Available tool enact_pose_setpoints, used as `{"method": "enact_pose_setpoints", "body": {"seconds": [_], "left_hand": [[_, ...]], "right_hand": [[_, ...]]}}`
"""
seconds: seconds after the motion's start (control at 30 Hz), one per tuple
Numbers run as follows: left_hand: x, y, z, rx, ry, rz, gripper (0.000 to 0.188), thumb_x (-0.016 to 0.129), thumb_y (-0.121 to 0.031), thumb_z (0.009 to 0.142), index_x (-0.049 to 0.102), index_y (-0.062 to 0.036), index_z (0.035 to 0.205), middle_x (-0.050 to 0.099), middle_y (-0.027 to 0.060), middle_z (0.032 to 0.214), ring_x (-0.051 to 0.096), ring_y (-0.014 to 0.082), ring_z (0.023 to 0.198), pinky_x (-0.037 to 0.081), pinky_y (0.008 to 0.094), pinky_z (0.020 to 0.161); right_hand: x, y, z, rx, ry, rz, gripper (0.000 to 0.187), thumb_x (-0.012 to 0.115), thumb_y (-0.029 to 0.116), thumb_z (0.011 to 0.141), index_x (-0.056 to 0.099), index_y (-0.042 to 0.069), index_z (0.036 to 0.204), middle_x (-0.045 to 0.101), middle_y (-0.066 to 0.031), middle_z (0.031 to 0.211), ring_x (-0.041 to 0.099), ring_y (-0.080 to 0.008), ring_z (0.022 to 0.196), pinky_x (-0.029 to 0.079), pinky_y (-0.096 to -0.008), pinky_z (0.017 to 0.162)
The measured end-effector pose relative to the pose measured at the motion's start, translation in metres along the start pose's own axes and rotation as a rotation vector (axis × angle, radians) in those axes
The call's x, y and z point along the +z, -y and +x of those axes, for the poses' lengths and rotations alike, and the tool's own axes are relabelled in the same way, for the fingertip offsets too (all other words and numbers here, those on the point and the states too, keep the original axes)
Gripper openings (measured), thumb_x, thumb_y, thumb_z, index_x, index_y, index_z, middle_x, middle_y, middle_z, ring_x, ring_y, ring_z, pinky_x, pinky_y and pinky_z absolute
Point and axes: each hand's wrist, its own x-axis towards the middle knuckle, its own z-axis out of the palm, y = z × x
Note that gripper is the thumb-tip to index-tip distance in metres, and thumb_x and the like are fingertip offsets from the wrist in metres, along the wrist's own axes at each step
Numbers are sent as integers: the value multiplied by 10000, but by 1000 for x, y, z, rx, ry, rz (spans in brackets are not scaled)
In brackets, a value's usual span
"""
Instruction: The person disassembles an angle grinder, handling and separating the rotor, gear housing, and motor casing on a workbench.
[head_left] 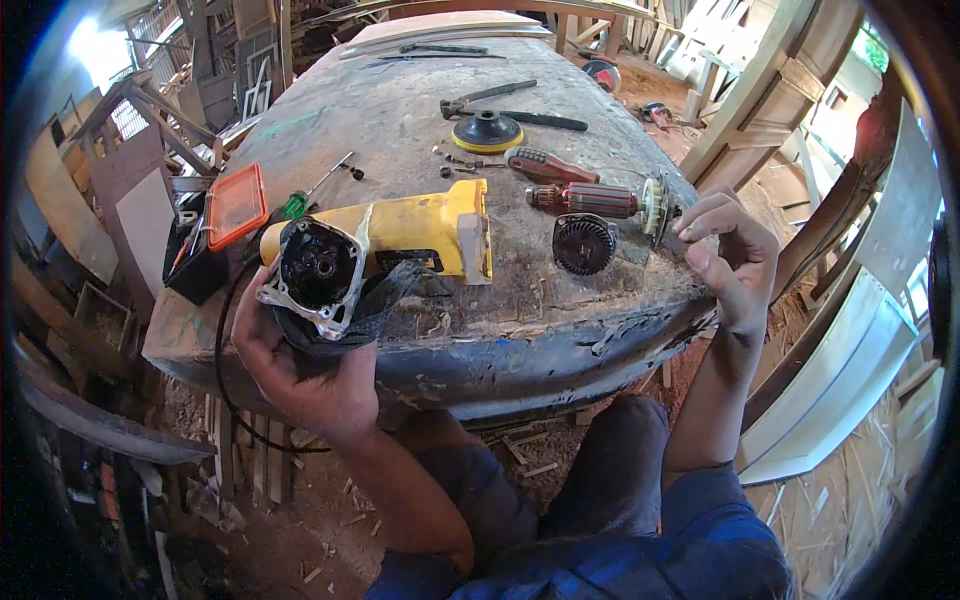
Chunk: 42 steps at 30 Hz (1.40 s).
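My left hand (325, 395) is wrapped from below around a metal gear housing (325, 268), its open face smeared inside with black grease. Thin black plastic sheet (375, 305) hangs bunched under the housing. Just behind lies the yellow power tool body (420, 225) on the bench. My right hand (732, 262) is raised at the bench's right edge, fingers curved and apart, beside the fan end of a motor armature (600, 200). Whether a fingertip touches that end, I cannot tell. A round black bevel gear on a plate (585, 245) sits in front of the armature.
Around the worn bench top (350, 150) lie a screwdriver with grey-red handle (552, 165), a green-handled screwdriver (297, 204), a black-yellow backing pad (487, 132), long-handled pincers (510, 105) and small loose parts. A black box with orange lid (237, 207) stands left; a black cable (222, 350) hangs over the edge.
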Motion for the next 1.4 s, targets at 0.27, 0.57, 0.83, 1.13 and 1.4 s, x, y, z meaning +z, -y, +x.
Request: {"method": "enact_pose_setpoints", "body": {"seconds": [0.27,0.57,0.83,1.13,1.4], "left_hand": [[2,-3,-1,-20,2,-16,881,822,62,659,506,-2,1479,615,175,1418,613,280,1325,477,430,1181],[-1,-3,-2,8,65,19,906,819,112,683,503,-22,1522,556,170,1525,544,304,1415,428,482,1238],[-3,-1,-2,31,77,25,888,828,97,700,505,-24,1518,559,172,1522,548,313,1411,440,486,1229],[-1,-4,-3,-5,60,32,883,852,77,710,495,5,1515,549,191,1539,539,331,1427,452,498,1219],[-3,-5,-2,15,85,91,875,872,45,715,511,-24,1510,558,162,1531,557,310,1407,452,490,1215]], "right_hand": [[1,-1,0,-2,-16,16,278,801,252,812,734,-6,890,743,-125,928,658,-222,928,499,-361,878],[-1,0,0,-1,-21,23,287,807,262,806,737,-5,885,737,-112,914,654,-214,919,488,-352,869],[-1,1,-1,23,-34,23,302,818,283,808,744,0,880,740,-100,908,656,-206,915,491,-350,867],[-2,-2,-3,19,-31,38,289,820,274,809,745,4,880,741,-96,905,663,-210,906,494,-354,867],[-4,1,-2,25,-27,41,279,825,259,809,748,2,887,736,-101,902,665,-207,909,494,-352,868]]}}
